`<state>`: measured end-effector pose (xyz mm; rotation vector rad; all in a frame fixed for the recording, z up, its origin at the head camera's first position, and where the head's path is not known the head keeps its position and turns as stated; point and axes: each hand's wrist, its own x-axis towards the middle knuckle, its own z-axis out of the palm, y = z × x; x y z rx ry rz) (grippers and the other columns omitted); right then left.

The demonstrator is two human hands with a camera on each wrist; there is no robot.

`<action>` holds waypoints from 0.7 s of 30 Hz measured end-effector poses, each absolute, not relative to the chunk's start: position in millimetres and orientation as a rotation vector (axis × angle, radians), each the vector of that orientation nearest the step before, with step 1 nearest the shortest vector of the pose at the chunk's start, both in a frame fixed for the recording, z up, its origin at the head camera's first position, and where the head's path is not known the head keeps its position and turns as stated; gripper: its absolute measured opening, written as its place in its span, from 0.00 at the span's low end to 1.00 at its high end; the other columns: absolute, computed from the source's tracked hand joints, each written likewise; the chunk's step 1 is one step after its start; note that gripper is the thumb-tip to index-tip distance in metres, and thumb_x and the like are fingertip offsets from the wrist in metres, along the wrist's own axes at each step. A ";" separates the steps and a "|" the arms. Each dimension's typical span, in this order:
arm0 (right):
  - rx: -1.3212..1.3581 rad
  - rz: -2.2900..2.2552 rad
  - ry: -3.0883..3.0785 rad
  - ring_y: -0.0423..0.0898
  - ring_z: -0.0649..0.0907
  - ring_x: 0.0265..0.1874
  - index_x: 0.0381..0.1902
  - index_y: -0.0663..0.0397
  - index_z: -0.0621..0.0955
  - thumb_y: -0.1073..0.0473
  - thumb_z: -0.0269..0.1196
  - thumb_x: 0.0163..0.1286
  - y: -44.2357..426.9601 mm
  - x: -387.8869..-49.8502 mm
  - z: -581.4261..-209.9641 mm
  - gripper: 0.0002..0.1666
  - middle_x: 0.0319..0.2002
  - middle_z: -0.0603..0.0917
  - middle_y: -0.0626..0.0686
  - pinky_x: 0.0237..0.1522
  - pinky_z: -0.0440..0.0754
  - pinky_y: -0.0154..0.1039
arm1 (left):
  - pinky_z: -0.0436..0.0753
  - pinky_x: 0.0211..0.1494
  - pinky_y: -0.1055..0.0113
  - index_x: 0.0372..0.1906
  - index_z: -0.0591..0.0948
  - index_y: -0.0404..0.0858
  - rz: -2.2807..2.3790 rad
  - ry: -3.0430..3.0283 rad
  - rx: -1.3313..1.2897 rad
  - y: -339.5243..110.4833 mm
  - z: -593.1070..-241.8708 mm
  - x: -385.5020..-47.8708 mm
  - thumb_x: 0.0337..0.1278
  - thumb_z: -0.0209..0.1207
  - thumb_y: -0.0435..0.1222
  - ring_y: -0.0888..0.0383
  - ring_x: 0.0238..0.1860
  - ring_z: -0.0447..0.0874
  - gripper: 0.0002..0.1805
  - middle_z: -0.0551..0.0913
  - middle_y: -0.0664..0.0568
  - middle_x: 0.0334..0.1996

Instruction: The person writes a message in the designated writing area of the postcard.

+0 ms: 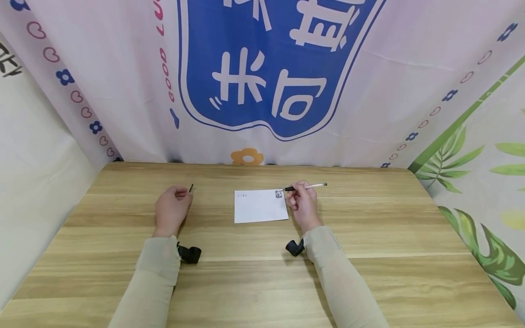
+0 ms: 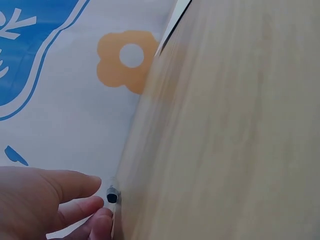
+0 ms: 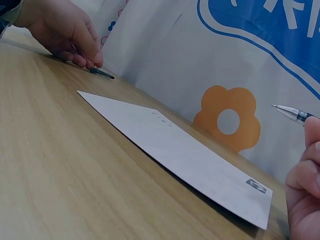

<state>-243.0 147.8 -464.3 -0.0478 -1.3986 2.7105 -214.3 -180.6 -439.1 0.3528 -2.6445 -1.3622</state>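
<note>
My right hand (image 1: pixel 304 207) pinches a clear pen (image 1: pixel 317 185) with a dark grip. Its bare metal tip (image 3: pixel 287 111) points left, over the upper right corner of a white rectangle of paper (image 1: pixel 258 209), a postcard or an envelope. A small dark stamp-like picture (image 1: pixel 279 194) marks that corner, and faint small marks (image 1: pixel 242 195) run along the upper left. Farther left, my left hand (image 1: pixel 172 209) rests on the table by a small dark pen cap (image 3: pixel 103 73). In the left wrist view its loosely bent fingers (image 2: pixel 82 185) are beside the cap (image 2: pixel 113 195), seemingly apart from it.
A wood-grain table (image 1: pixel 242 291) lies under both hands. Behind its far edge hangs a printed curtain (image 1: pixel 131 114) with a blue sign and an orange flower (image 1: pixel 236 157). Black wrist cameras (image 1: pixel 189 254) sit at both sleeves.
</note>
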 end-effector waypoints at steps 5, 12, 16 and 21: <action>-0.048 2.704 -1.407 0.37 0.65 0.10 0.26 0.56 0.72 0.70 0.49 0.75 147.5 -243.0 -464.6 0.15 0.15 0.77 0.48 0.13 0.58 0.27 | 0.80 0.52 0.48 0.58 0.81 0.27 -1.319 -2.647 0.341 -180.4 -442.4 -215.5 0.70 0.57 0.36 0.39 0.50 0.82 0.19 0.84 0.32 0.50; -0.053 2.694 -1.428 0.36 0.65 0.10 0.27 0.56 0.72 0.70 0.50 0.75 148.0 -243.3 -465.0 0.14 0.15 0.76 0.48 0.13 0.57 0.28 | 0.82 0.49 0.49 0.57 0.82 0.27 -1.294 -2.662 0.352 -179.7 -442.8 -215.5 0.70 0.57 0.35 0.40 0.48 0.83 0.18 0.85 0.33 0.49; -0.051 2.696 -1.431 0.36 0.65 0.10 0.26 0.56 0.72 0.70 0.50 0.75 148.3 -243.5 -465.2 0.15 0.15 0.76 0.48 0.13 0.57 0.28 | 0.82 0.48 0.50 0.55 0.83 0.28 -1.267 -2.664 0.360 -179.6 -443.2 -215.6 0.70 0.57 0.33 0.41 0.47 0.84 0.16 0.85 0.34 0.48; -0.053 2.703 -1.430 0.36 0.66 0.10 0.26 0.56 0.72 0.69 0.50 0.75 148.1 -243.5 -465.5 0.14 0.15 0.76 0.49 0.13 0.58 0.28 | 0.82 0.46 0.51 0.52 0.84 0.27 -1.229 -2.659 0.349 -179.5 -445.4 -216.2 0.70 0.58 0.32 0.41 0.44 0.85 0.14 0.86 0.34 0.46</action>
